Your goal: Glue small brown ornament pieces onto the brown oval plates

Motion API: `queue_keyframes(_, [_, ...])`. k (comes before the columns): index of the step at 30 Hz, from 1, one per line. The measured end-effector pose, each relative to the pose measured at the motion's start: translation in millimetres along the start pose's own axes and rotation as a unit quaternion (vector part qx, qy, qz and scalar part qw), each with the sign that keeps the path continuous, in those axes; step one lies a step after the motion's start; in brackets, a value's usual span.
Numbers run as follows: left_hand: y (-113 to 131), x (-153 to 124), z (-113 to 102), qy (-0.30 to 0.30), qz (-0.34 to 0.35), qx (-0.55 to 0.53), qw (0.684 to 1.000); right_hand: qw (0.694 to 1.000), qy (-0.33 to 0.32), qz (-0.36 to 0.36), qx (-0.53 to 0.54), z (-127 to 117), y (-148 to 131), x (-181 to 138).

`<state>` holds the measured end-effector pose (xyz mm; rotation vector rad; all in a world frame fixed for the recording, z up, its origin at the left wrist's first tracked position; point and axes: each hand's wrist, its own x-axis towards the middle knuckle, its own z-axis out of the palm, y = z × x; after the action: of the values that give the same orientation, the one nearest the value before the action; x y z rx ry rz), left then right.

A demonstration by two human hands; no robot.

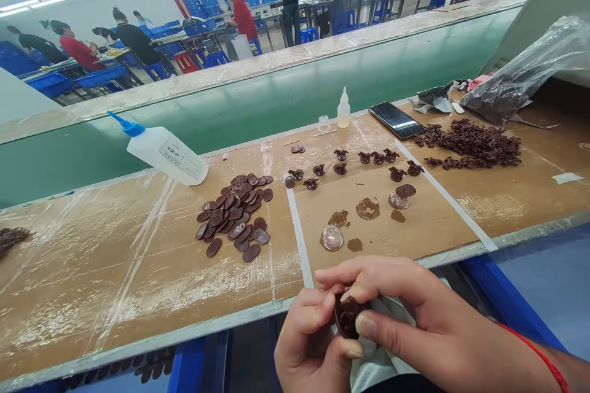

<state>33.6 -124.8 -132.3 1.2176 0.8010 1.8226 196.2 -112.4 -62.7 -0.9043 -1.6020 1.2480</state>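
In front of the table edge, my left hand pinches a dark brown oval disc. The fingers and thumb of my right hand close round a small dark brown ornate piece against the disc's face; my fingers partly cover both. A pile of similar oval discs lies left of centre on the table. Several small brown pieces on bases stand in loose rows. Nearer me are a small clear round dish and another dish with a brown oval disc over it.
A white bottle with a blue nozzle leans at the back left. Along the back are a small dropper bottle and a phone. Right of them are a heap of brown pieces and a clear plastic bag. People work beyond the green belt.
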Motion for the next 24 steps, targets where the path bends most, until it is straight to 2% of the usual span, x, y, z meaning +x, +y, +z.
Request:
queue_keyframes(12, [-2.1, 0.1, -0.4, 0.005, -0.009, 0.000, 1.000, 0.999, -0.007, 0.029, 0.025, -0.3, -4.2, 5.0])
queue_keyframes(24, [-1.4, 0.2, 1.3, 0.006, -0.007, 0.004, 1.000, 0.999, -0.009, 0.025, 0.028, -0.4, -2.5, 5.2])
